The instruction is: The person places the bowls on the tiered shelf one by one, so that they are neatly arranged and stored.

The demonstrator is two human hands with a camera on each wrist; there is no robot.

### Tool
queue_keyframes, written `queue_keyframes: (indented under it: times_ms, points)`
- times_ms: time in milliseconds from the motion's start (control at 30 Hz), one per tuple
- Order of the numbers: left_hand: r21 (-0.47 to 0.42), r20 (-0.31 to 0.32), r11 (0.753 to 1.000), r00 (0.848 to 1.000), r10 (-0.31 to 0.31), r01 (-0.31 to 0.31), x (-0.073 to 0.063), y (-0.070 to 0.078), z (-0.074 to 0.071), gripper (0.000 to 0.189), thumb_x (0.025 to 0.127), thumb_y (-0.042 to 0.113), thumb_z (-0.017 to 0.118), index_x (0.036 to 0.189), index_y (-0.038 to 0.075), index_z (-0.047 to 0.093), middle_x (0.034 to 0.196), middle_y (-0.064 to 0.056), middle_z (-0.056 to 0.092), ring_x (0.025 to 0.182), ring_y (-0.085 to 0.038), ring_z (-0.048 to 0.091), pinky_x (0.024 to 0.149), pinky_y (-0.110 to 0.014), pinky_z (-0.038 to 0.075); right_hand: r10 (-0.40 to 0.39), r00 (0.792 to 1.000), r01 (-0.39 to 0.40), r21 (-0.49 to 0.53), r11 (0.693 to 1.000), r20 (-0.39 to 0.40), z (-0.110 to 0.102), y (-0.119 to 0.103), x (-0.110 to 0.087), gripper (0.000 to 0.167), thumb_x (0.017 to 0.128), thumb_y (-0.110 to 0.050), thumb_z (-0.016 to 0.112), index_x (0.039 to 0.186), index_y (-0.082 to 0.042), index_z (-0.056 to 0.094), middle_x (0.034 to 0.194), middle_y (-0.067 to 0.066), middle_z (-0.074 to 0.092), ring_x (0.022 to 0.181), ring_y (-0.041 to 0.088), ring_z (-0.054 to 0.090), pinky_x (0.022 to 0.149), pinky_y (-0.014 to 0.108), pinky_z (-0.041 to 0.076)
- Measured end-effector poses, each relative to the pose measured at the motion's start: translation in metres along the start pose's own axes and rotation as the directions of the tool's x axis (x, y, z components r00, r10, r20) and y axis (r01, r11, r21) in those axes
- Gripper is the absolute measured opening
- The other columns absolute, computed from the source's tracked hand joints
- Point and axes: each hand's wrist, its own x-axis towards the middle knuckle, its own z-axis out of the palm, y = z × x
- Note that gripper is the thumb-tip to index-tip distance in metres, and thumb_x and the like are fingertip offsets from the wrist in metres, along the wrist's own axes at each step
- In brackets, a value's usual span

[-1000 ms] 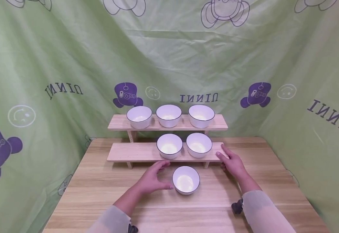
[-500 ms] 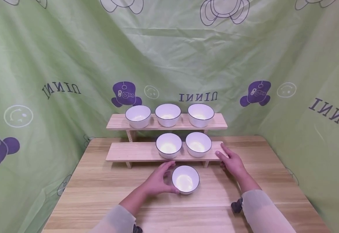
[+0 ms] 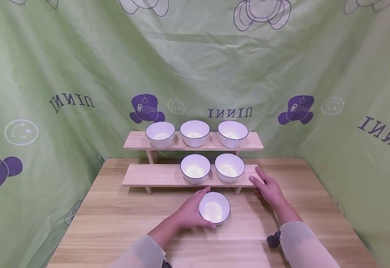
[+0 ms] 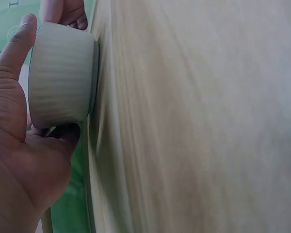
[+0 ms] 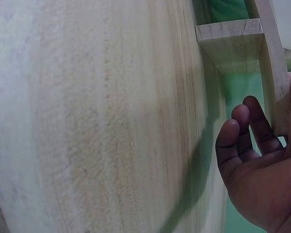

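Note:
In the head view my left hand (image 3: 193, 213) curves round the left side of a white bowl (image 3: 214, 207) with a dark rim, thumb at the near side and fingers at the far side. The left wrist view shows the ribbed wall of this bowl (image 4: 63, 75) between thumb and fingers, its base at the table. My right hand (image 3: 269, 189) grips the right end of the lower wooden shelf (image 3: 154, 175), thumb on top. From the right wrist, several fingers (image 5: 228, 136) appear curled beneath the board (image 5: 275, 82).
Two white bowls (image 3: 195, 168) stand upright on the middle and right of the lower shelf. Three more bowls (image 3: 160, 134) line the upper shelf (image 3: 134, 140). A green patterned cloth (image 3: 195, 67) hangs behind and beside the wooden table (image 3: 114, 223).
My left hand has moved right and closed round the near bowl, which stays in place on the table. The right hand keeps its place on the shelf end.

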Motion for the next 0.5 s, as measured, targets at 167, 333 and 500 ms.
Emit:
queue_keyframes:
  times_ms: [167, 333, 500]
  points:
    - [0.009, -0.001, 1.0, 1.0, -0.021, 0.021, -0.002, 0.003, 0.007, 0.133, 0.056, 0.047, 0.103, 0.163, 0.016, 0.031, 0.162, -0.008, 0.038, 0.141, -0.03, 0.045, 0.116, -0.051, 0.04, 0.009, 1.0, -0.009, 0.005, 1.0, 0.001, 0.0, 0.001, -0.004, 0.086, 0.093, -0.067, 0.065, 0.164, -0.036, 0.026, 0.091, 0.016, 0.064, 0.08, 0.028, 0.062, 0.074, 0.035, 0.056]
    - [0.012, -0.005, 0.999, 0.999, -0.05, 0.05, -0.003, 0.004, 0.012, 0.136, 0.053, 0.048, 0.104, 0.163, 0.016, 0.03, 0.16, -0.01, 0.039, 0.14, -0.031, 0.045, 0.116, -0.052, 0.039, -0.001, 1.0, 0.001, 0.018, 1.0, 0.001, 0.001, 0.001, -0.006, 0.088, 0.092, -0.067, 0.066, 0.164, -0.034, 0.028, 0.089, 0.017, 0.064, 0.078, 0.028, 0.062, 0.072, 0.035, 0.056]
    - [0.032, -0.022, 0.997, 0.997, -0.068, 0.069, -0.003, 0.005, 0.013, 0.136, 0.052, 0.05, 0.103, 0.162, 0.015, 0.032, 0.157, -0.01, 0.042, 0.138, -0.03, 0.047, 0.115, -0.051, 0.041, -0.01, 1.0, 0.01, 0.009, 1.0, 0.005, 0.001, -0.001, -0.005, 0.088, 0.093, -0.067, 0.065, 0.165, -0.033, 0.027, 0.089, 0.016, 0.063, 0.078, 0.028, 0.062, 0.074, 0.035, 0.055]
